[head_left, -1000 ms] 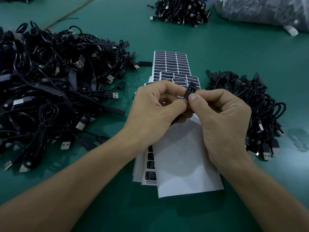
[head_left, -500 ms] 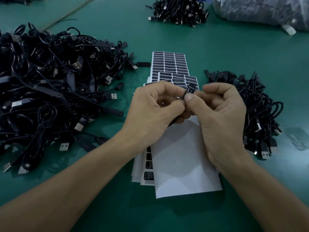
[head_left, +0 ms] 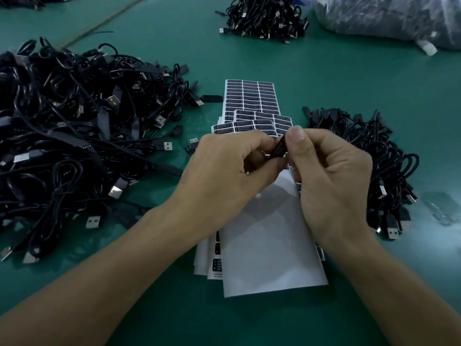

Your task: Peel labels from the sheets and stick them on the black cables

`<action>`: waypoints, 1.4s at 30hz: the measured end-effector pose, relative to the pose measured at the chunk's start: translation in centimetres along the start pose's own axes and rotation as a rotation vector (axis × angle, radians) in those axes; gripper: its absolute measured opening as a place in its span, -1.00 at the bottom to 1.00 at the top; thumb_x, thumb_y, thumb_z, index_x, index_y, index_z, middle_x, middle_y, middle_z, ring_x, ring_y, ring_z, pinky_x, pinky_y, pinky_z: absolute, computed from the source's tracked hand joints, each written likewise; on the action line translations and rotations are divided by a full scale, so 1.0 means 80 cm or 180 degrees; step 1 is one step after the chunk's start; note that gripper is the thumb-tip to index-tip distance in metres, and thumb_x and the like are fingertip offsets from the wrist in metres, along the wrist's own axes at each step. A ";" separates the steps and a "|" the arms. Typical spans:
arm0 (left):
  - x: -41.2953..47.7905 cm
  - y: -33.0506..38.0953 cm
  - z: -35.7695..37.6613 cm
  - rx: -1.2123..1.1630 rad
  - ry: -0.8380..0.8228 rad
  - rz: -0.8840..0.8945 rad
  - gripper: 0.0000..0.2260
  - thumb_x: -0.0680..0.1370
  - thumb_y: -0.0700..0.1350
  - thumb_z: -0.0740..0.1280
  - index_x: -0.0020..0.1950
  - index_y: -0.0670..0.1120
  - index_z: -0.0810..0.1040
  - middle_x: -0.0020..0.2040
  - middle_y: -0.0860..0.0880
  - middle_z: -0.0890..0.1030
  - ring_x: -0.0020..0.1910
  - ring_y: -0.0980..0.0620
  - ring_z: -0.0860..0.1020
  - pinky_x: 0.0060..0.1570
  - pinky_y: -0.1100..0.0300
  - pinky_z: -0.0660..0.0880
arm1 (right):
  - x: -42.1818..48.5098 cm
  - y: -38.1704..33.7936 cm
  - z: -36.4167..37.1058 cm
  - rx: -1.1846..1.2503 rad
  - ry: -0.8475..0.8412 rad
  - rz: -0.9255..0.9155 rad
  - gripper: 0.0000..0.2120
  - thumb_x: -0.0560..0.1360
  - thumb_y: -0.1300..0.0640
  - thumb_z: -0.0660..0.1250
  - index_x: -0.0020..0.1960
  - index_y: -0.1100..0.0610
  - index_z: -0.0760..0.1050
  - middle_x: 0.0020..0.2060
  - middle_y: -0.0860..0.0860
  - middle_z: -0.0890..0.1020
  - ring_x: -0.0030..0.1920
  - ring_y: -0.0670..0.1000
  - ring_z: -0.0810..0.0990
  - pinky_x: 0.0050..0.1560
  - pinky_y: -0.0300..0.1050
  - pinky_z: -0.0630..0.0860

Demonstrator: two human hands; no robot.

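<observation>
Your left hand and right hand both pinch a label, apparently folding it round a cable hidden between your fingers, just above the sheets. Match the edges, then press your thumb along evenly to avoid creases.

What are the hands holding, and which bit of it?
The left hand and right hand together pinch a small black piece, likely a label on a cable; the right thumb presses its top end.

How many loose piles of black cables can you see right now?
4: left pile, right pile, far pile, corner pile cut off top-left. The bag may hide more.
</observation>
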State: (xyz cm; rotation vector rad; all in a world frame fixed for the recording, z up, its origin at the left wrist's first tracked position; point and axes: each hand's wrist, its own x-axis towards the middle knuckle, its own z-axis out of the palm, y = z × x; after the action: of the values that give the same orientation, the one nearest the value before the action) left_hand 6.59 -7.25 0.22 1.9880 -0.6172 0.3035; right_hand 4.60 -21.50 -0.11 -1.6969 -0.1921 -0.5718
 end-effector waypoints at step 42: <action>0.019 -0.042 -0.053 0.2297 0.0794 -0.0481 -0.90 0.56 0.05 0.39 -0.09 0.07 0.65 -0.24 0.13 0.63 -0.20 -0.05 0.62 -0.18 0.02 0.56 | 0.035 -0.002 -0.071 -0.2580 0.0869 -0.0295 -0.74 0.62 0.02 0.23 0.26 0.06 0.49 0.06 0.10 0.51 0.00 -0.06 0.41 0.02 -0.16 0.33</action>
State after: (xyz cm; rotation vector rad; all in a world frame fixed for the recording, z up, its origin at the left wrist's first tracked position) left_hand 9.87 -2.71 0.44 2.6052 -0.1970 0.7469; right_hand 5.45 -27.41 1.92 -2.3622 0.1905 -1.0342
